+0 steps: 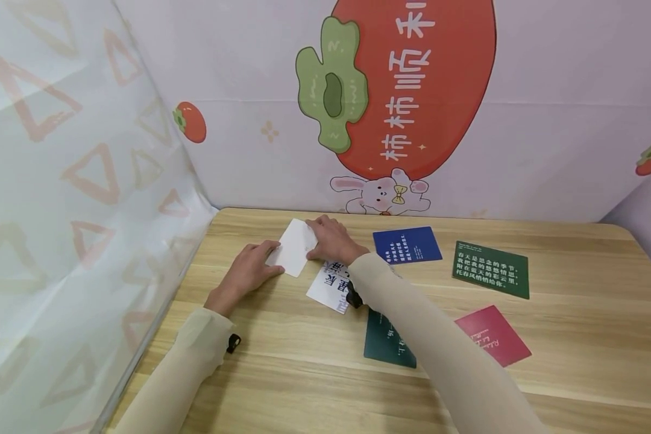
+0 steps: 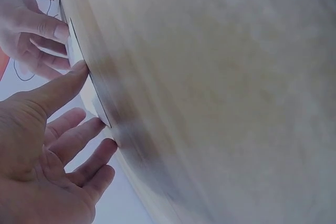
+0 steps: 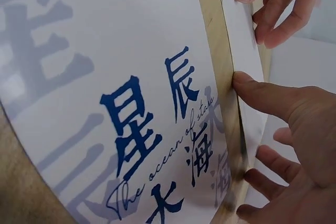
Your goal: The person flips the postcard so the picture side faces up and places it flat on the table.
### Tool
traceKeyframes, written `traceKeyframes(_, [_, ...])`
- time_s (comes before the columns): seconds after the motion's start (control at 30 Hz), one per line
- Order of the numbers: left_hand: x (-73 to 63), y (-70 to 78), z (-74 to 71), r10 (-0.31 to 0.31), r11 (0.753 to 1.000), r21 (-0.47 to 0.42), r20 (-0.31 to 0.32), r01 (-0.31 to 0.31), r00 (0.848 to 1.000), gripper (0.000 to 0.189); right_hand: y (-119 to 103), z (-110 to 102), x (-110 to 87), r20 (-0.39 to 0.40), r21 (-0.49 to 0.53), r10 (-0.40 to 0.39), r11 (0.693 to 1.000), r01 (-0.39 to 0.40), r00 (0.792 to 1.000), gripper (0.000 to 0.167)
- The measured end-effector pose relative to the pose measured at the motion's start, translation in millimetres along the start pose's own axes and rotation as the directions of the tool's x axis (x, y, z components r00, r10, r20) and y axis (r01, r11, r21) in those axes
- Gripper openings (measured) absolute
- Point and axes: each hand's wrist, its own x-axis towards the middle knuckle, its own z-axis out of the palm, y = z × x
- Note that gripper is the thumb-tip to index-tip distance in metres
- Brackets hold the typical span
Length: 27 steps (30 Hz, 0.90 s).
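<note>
A blank white card (image 1: 293, 248) lies near the table's back left, between the two hands. My left hand (image 1: 252, 268) pinches its left end, thumb on the near edge and fingertips along the far side. At the right end, my right hand (image 1: 333, 241) holds the card with the thumb (image 3: 262, 95) on the long edge and the fingers opposite. In the right wrist view, the card's edge shows a dark gap to the wood. Under the right wrist lies a white card with blue characters (image 3: 131, 124), partly hidden by the hand and sleeve in the head view.
To the right lie a blue card (image 1: 409, 244), a green card (image 1: 490, 269) and a pink card (image 1: 496, 337). A dark teal card (image 1: 385, 343) is partly covered by the right sleeve. A printed wall covering (image 1: 239, 163) rises behind the wooden table (image 1: 282, 374) and along its left side.
</note>
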Motion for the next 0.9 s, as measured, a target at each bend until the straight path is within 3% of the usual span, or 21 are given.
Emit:
traceKeyframes(0.27, [-0.3,1.3,0.7,0.011,1.000,-0.003,-0.014,-0.012,1.000,0.061,5.8,3.5,-1.3,-0.052,-0.007,-0.035,0.999,0.034,0.998,0.092])
traceKeyframes(0.5, [3.9,-2.7,3.4,0.123,0.992,-0.015,-0.061,-0.124,0.991,0.052,8.5,2.6,-4.2,-0.049,-0.056,-0.078,0.996,0.075,0.996,0.086])
traceKeyframes(0.73, [3.6,-6.4,0.3,0.106,0.994,-0.035,0.005,-0.106,0.994,0.054,15.6,3.9,-7.4,-0.052,-0.047,-0.119,0.992,0.116,0.992,0.084])
traceKeyframes(0.9, [3.3,-8.7,-0.1,0.115,0.993,-0.017,-0.024,-0.115,0.993,0.048,20.3,3.7,-9.3,-0.063,-0.009,-0.132,0.991,0.132,0.989,0.082])
